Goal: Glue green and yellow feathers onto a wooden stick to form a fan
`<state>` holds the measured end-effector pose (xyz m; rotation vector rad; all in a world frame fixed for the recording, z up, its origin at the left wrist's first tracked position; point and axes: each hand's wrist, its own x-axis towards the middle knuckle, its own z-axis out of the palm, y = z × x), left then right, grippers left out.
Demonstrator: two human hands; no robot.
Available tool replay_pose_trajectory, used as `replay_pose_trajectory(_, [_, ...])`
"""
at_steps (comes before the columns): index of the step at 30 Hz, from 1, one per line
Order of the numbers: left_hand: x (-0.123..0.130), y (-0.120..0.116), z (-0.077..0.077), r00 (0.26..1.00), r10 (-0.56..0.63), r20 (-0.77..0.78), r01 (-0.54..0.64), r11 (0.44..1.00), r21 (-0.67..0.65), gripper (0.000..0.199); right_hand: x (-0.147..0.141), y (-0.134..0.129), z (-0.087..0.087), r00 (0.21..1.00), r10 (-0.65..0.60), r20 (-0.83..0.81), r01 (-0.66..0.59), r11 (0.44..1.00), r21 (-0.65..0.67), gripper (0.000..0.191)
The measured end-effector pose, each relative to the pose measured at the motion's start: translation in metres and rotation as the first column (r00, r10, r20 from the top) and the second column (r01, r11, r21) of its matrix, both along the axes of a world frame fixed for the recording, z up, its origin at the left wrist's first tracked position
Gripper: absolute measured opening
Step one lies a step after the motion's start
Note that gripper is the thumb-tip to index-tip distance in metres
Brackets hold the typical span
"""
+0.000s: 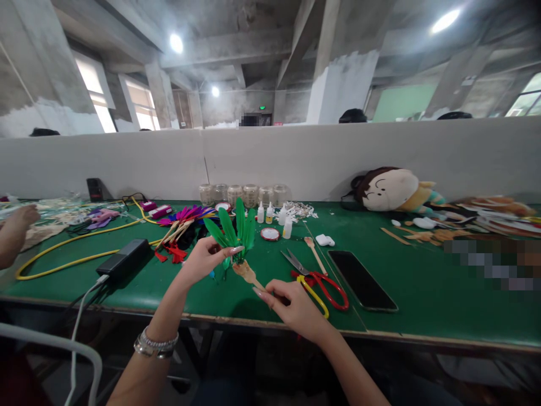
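Green feathers fan upward above the table, gathered at the base. My left hand pinches them near that base. Just below, a wooden fork-shaped stick touches the feather base with its broad end, which looks stained. My right hand is closed on the thin end of the stick. To the right of my right hand lie scissors with red handles and a yellow-handled pair. Another wooden stick rests beside them.
Small white bottles and glass jars stand behind. A phone and plush doll lie right. Colourful feathers, a black adapter and yellow cable are left. Another person's hand shows far left.
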<state>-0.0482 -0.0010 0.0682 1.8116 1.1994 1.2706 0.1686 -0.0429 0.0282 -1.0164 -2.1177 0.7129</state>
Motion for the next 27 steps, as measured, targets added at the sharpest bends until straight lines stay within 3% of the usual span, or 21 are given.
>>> replay_pose_trajectory(13, [0.0023, 0.0025, -0.0019, 0.999, 0.028, -0.028, -0.027, 0.999, 0.024, 0.033, 0.0005, 0.002, -0.0017, 0.999, -0.03, -0.015, 0.03, 1.0, 0.003, 0.035])
replay_pose_trajectory(27, [0.0031, -0.0001, 0.0007, 0.992, -0.089, -0.087, 0.089, 0.996, -0.001, 0.034, -0.0001, 0.0006, -0.0005, 1.0, -0.017, -0.001, 0.017, 1.0, 0.013, 0.035])
